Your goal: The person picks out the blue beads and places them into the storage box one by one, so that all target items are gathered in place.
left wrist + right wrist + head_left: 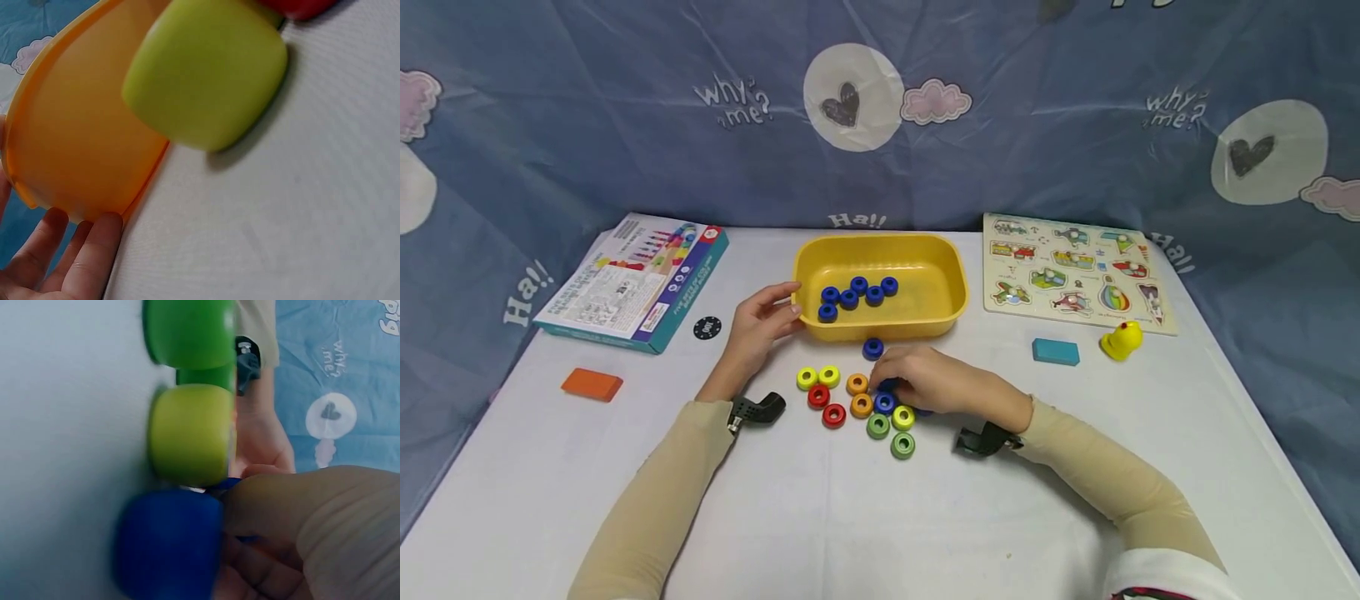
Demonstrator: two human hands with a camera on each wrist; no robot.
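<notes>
Left hand: fingers [778, 318] loosely apart, tips against the tray's left end; the left hand [758, 323] is probably there to steady it.
Tray: the yellow tray [880, 330] sits upright beyond the rings, with 6 blue rings [848, 306] grouped mostly in its left half and no other colour among them, which suggests sorting.
Right hand: the right hand [931, 379] bends its fingers down over 1 blue ring [888, 385]; they cover much of it, so I cannot tell whether it is pinched.
In the way: 2 orange rings [861, 412], 3 yellow rings [903, 424] and 2 green rings [903, 453] crowd that reach; 1 loose blue ring [873, 356] lies just before the tray.
Red rings: 2 [834, 423], left of the orange pair.
Far left: game box [625, 287], black disc [707, 328], orange block [592, 384].
Far right: puzzle board [1075, 275], blue block [1056, 352], toy duck [1122, 341], all well apart.
</notes>
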